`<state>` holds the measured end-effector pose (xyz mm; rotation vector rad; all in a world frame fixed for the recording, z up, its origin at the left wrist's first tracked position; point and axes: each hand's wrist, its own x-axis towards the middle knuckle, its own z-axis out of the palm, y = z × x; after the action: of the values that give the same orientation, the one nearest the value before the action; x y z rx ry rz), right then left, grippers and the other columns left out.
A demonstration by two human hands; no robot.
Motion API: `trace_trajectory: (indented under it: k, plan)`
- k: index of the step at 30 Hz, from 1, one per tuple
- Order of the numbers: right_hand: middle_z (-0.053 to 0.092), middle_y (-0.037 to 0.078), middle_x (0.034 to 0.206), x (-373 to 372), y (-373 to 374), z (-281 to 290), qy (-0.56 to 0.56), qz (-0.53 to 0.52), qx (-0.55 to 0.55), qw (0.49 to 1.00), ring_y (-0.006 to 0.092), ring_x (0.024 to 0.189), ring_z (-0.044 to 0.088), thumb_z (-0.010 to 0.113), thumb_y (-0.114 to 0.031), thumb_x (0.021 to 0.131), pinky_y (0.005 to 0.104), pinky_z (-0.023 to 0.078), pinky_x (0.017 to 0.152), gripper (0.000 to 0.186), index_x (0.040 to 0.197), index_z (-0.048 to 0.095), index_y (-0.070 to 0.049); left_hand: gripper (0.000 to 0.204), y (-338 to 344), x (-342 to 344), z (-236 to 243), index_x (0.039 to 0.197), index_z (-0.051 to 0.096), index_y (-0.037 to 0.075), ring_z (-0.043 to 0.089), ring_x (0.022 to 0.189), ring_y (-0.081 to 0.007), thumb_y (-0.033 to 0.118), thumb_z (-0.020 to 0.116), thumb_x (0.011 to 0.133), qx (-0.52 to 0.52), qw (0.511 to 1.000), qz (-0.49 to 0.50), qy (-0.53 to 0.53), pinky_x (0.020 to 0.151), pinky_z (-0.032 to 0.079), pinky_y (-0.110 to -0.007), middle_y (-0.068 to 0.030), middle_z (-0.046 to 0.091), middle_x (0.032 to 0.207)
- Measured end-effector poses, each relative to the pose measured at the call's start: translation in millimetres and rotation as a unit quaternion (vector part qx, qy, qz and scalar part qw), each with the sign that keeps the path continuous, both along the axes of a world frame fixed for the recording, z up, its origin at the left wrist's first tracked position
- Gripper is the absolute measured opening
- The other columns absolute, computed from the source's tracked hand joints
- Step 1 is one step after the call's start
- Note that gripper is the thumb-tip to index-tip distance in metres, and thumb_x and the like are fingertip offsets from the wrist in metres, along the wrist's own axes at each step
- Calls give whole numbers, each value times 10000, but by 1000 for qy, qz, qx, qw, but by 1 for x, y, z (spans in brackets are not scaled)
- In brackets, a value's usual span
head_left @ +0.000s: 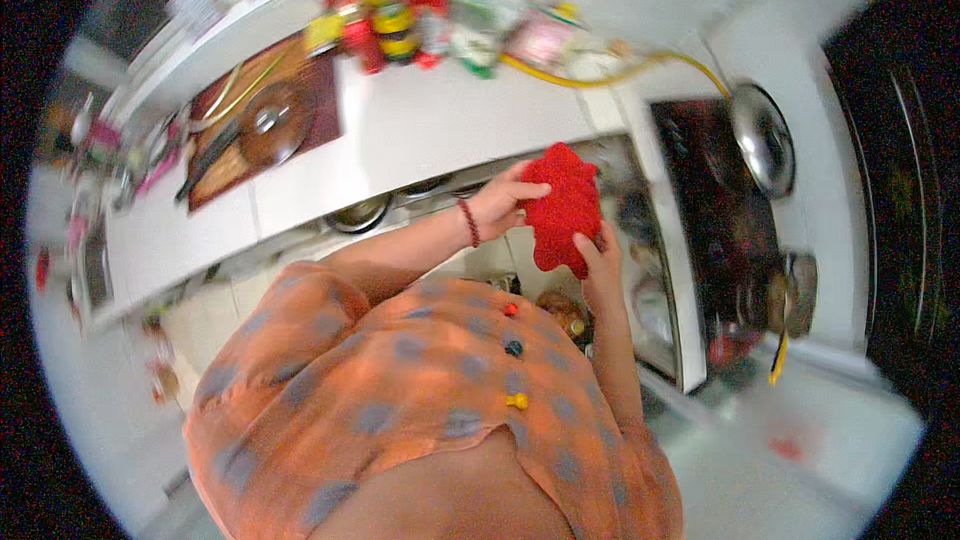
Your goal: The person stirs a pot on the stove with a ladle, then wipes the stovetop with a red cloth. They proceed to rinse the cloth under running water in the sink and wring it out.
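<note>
A red cloth (560, 208) with an uneven outline is held up in front of the counter's edge, between my two hands. My left hand (505, 202), with a beaded bracelet on the wrist, grips its left side, thumb across the front. My right hand (601, 262) grips its lower right edge, thumb on the front. An open drawer or shelf space under the counter shows behind the cloth, with metal pans (357, 215) in it.
The white counter (400, 120) holds a cutting board (315, 100) with a knife (205, 162), plus several bottles and packets (480, 15) at the back. At right are a dark cooktop (700, 190), a metal lid (762, 140) and a yellow hose (620, 72).
</note>
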<state>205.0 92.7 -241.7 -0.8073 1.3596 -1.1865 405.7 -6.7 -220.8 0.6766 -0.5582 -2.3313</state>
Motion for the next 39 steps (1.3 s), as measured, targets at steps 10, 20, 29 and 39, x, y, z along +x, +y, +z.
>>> trace_trajectory:
  k: [10,20,29,39]
  plan:
    - [630,49,1011,189,-66,36,8,157,-41,987,135,889,593,624,-116,860,286,488,760,303,1141,561,-24,492,17,210,-10,1315,431,79,561,1138,-218,127,638,871,42,981,167,95,980,462,-396,-78,562,1246]
    - [604,27,934,285,-136,49,-17,243,-113,963,81,758,550,555,-21,830,217,435,628,264,1091,520,-40,548,31,320,9,1385,361,121,512,1212,-245,141,595,890,-23,966,238,99,1004,443,-441,-82,485,1349]
    - [508,215,1231,268,-186,-122,332,245,-189,891,330,1129,520,686,-230,791,378,413,981,644,1329,417,2,473,18,329,-71,1321,426,123,560,1143,-238,236,598,896,101,945,272,-150,914,491,-490,-70,562,1256]
    - [287,240,1455,348,-146,-106,473,368,-268,754,418,1351,253,698,-300,758,477,233,1111,745,1370,382,-16,519,23,329,-94,1293,387,128,515,1154,-233,281,639,867,167,893,330,-258,910,467,-482,-85,474,1300]
